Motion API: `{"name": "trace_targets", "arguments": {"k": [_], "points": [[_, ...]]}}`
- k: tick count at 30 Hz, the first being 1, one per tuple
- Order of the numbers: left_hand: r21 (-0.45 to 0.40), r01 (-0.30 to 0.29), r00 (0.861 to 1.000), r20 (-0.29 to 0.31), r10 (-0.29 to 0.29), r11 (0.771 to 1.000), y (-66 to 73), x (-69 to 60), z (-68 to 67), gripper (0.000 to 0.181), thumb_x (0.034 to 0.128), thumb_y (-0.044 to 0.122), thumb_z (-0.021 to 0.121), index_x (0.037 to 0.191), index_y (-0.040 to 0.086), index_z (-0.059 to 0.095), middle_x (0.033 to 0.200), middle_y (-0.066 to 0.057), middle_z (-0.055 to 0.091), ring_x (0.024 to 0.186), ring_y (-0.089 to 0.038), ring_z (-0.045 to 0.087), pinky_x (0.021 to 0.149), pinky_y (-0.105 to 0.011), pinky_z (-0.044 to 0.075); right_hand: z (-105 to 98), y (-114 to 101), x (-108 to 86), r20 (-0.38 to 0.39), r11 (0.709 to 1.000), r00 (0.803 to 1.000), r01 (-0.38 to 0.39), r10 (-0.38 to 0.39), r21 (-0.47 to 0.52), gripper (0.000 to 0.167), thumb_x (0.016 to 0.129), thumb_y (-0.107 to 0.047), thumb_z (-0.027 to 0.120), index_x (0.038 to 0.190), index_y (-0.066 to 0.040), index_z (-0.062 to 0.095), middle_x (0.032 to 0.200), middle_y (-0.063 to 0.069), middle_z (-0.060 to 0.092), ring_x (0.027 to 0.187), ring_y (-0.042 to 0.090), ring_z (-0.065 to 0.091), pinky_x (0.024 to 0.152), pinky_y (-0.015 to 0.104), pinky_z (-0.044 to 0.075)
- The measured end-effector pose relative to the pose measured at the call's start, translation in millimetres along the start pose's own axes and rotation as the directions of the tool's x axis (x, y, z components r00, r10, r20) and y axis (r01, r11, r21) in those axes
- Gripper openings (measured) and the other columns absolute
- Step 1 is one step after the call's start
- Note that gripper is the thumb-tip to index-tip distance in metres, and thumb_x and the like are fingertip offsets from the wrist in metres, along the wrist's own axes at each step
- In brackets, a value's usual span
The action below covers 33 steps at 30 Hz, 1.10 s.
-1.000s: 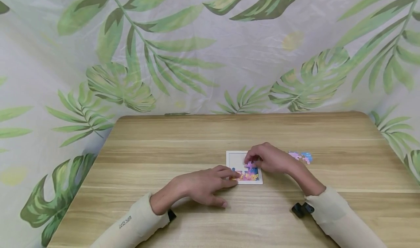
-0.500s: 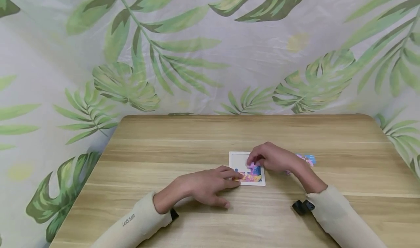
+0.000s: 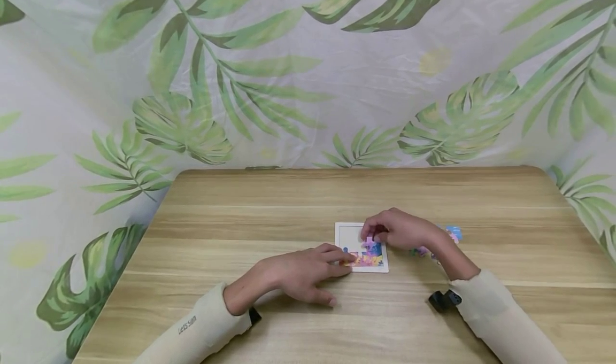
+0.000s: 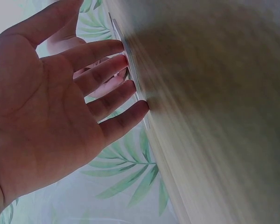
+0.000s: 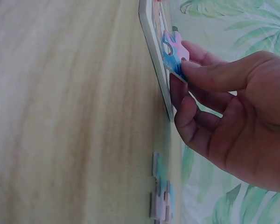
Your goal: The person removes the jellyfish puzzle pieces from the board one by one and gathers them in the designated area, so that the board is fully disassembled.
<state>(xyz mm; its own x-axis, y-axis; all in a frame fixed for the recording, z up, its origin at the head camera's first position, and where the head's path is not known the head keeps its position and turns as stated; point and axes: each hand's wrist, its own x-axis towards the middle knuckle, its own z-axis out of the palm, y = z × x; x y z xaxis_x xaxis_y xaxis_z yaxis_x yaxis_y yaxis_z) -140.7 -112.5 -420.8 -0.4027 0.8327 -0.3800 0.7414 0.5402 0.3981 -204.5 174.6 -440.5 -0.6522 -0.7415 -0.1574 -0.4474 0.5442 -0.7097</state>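
Observation:
A small white-bordered puzzle tray [image 3: 376,270] lies on the table, its lower part filled with pink, yellow and blue pieces and its upper left bare. My left hand [image 3: 308,273] rests its fairly straight fingertips on the tray's lower left; in the left wrist view the palm [image 4: 51,107] shows and it holds nothing. Over the tray's right side, my right hand [image 3: 404,230] pinches a puzzle piece [image 3: 369,241] between thumb and fingers. That pink-and-blue piece [image 5: 178,46] is tilted in the right wrist view; whether it touches the tray's base cannot be told.
Loose puzzle pieces [image 3: 453,232] lie right of the tray, partly hidden by my right forearm. Some pieces [image 5: 161,191] also show on the tabletop in the right wrist view. A leaf-patterned cloth [image 3: 269,86] hangs behind the wooden table [image 3: 240,193].
The head view has shifted slightly. My right hand keeps the piece over the same part of the tray, while more loose pieces show beneath its wrist. The left hand stays put.

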Motion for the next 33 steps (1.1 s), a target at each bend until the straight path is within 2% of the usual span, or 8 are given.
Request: {"name": "trace_targets", "arguments": {"k": [4,9,15,20,26,33], "points": [[0.009,-0.006,1.0,-0.005,0.006,1.0,0.1,-0.5,0.4,0.066,0.1055,0.043,0.067,0.162,0.015,0.049,0.177,0.005,0.03,0.163,-0.021,0.027,0.131,-0.041,0.034,2,-5,-1.4,-0.008,0.999,1.0,-0.021,0.02,-0.047,0.02,0.101,0.001,0.068,0.11,-0.014,0.077,0.097,-0.003,0.073,0.088,0.01,0.061,0.081,0.026,0.053],[0.022,-0.013,1.0,-0.01,0.013,1.0,-0.2,-0.8,0.8,0.066,0.1054,0.043,0.067,0.162,0.015,0.049,0.177,0.004,0.03,0.163,-0.021,0.028,0.131,-0.041,0.033,4,-11,-3.1,-0.012,0.995,0.998,-0.056,0.055,-0.085,0.021,0.098,-0.001,0.072,0.112,-0.016,0.077,0.101,-0.003,0.074,0.09,0.009,0.06,0.083,0.027,0.053],[0.005,-0.008,1.0,-0.006,0.008,1.0,0.2,-1.3,1.2,0.066,0.1055,0.043,0.067,0.163,0.016,0.049,0.178,0.005,0.029,0.164,-0.02,0.027,0.131,-0.041,0.033,4,-11,-5.4,-0.041,0.997,0.999,-0.034,0.031,-0.068,0.021,0.101,0.002,0.067,0.112,-0.013,0.077,0.1,-0.003,0.075,0.089,0.009,0.063,0.082,0.027,0.055],[0.008,-0.006,1.0,-0.004,0.006,1.0,0.8,-2.1,1.0,0.066,0.1054,0.042,0.067,0.163,0.015,0.049,0.177,0.005,0.03,0.164,-0.021,0.027,0.131,-0.041,0.033,0,-11,-7.5,-0.059,0.998,0.998,-0.017,0.013,-0.053,0.019,0.101,0.001,0.069,0.111,-0.013,0.078,0.097,-0.003,0.075,0.087,0.008,0.064,0.081,0.026,0.056],[0.002,-0.002,1.0,-0.002,0.002,1.0,1.4,-2.9,0.7,0.066,0.1052,0.042,0.068,0.163,0.015,0.049,0.177,0.005,0.03,0.164,-0.021,0.027,0.131,-0.041,0.033,-5,-8,-10.9,-0.057,0.999,0.998,0.026,-0.029,-0.042,0.014,0.101,-0.005,0.071,0.111,-0.012,0.079,0.098,-0.003,0.076,0.086,0.008,0.063,0.079,0.025,0.055],[0.008,-0.009,1.0,0.0,0.009,1.0,0.1,-1.6,0.2,0.067,0.1052,0.042,0.068,0.163,0.015,0.048,0.178,0.004,0.03,0.164,-0.022,0.026,0.132,-0.041,0.032,-13,-3,-22.5,-0.038,1.0,0.999,0.015,-0.015,-0.01,0.017,0.104,-0.008,0.068,0.115,-0.014,0.08,0.103,-0.005,0.077,0.086,0.01,0.061,0.076,0.024,0.052]]}}
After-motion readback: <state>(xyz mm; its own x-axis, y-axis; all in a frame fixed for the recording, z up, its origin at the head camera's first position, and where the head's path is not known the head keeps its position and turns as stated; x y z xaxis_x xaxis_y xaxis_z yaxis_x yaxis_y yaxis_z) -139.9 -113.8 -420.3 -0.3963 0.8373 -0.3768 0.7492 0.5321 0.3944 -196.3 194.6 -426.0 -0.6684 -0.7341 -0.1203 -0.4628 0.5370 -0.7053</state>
